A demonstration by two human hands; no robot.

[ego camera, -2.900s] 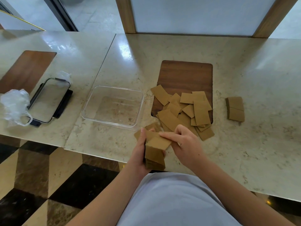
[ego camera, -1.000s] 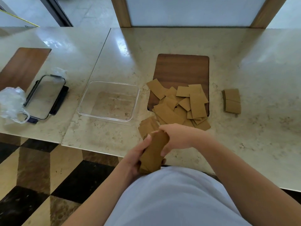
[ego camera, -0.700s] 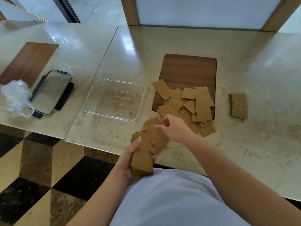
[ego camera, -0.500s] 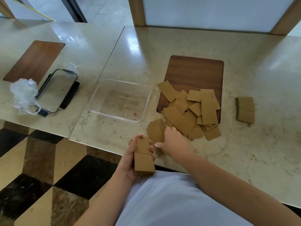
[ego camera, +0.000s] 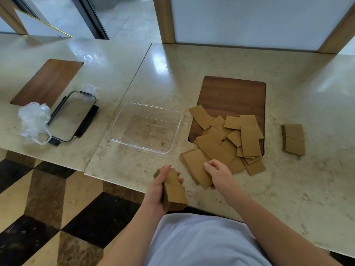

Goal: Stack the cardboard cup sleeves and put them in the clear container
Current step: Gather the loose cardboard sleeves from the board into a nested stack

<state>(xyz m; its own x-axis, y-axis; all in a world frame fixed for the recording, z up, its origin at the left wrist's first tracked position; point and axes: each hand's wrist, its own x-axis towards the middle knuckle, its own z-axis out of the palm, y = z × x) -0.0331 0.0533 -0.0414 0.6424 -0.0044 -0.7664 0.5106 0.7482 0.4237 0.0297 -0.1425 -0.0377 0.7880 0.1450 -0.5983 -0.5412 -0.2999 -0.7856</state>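
My left hand point(ego camera: 158, 187) grips a thick stack of flat brown cardboard sleeves point(ego camera: 173, 191) at the counter's near edge. My right hand point(ego camera: 219, 172) rests on a small fanned pile of sleeves point(ego camera: 195, 166) lying on the counter, fingers curled over its right edge. Beyond it, several loose sleeves point(ego camera: 230, 137) lie scattered over the lower part of a dark wooden board point(ego camera: 233, 96). A separate small stack of sleeves point(ego camera: 294, 139) sits to the right. The clear container point(ego camera: 124, 120) stands empty left of the board.
Further left lie the container's lid point(ego camera: 72, 116) with black clips, crumpled clear plastic point(ego camera: 33, 120) and a second wooden board point(ego camera: 48, 81). The marble counter point(ego camera: 307, 89) ends at a near edge above a checkered floor point(ego camera: 48, 208).
My right hand left the held stack and moved forward onto the fanned pile on the counter. My left hand kept its stack, turning it flatter and lifting it slightly toward the counter edge.
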